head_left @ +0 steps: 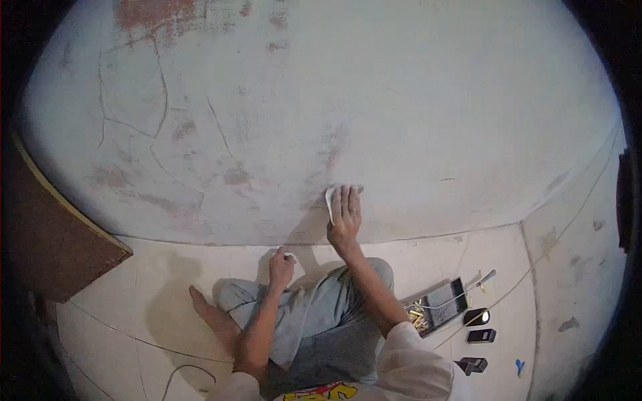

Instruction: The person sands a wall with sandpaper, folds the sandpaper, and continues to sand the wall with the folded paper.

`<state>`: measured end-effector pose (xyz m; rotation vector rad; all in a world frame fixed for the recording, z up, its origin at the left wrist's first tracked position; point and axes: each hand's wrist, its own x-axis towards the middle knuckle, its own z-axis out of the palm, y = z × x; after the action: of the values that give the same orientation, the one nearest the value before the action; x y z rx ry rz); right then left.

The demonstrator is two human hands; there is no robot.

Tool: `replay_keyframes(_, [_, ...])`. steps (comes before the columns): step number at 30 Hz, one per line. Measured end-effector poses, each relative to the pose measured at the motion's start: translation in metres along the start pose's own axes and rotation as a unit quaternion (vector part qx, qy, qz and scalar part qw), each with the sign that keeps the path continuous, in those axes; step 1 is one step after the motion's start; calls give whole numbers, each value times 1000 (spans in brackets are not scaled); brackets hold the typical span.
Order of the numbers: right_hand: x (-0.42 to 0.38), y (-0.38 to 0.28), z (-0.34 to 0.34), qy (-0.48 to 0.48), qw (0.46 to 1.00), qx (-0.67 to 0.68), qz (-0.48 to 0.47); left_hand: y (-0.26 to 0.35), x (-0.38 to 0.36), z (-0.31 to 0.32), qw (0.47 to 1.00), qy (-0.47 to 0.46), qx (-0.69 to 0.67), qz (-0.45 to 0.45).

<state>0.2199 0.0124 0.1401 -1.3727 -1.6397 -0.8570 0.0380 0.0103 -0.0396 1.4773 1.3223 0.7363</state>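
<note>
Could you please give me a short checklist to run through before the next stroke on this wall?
1. Right hand flat on the white sheet against the wall: ok.
2. What the sheet is, sandpaper or cloth: cannot tell.
3. Left hand closed around something small and white, clear of the wall: ok, though the item cannot be identified.
4. Tray on the floor beside the right arm, clear of the knees: ok.
5. Cable trailing across the floor on the right: not ok, a snag risk.
</note>
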Motion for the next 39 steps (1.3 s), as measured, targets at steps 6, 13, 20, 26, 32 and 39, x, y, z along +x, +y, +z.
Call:
replay_keyframes(6, [203, 7, -61, 192, 980, -23, -47, 16, -9, -1, 998, -6, -45, -35])
replay_keyframes(13, [18, 1, 11, 57, 998, 4, -32, 2, -1, 2, 997, 47, -33, 47])
replay_keyframes(20, [96, 4, -17, 116, 993, 10, -14, 42, -19, -4, 991, -98, 15, 95])
replay_keyframes(26, [196, 5, -58, 222, 973, 40, -49, 43, -23, -9, 990, -107, 43, 76])
replay_keyframes(32, [-4, -15, 4, 13, 998, 15, 56, 32, -15, -7, 990, -40, 62, 120])
replay_keyframes(39, [132, 6, -39, 153, 988, 10, 5, 31, -14, -6, 993, -58, 18, 99])
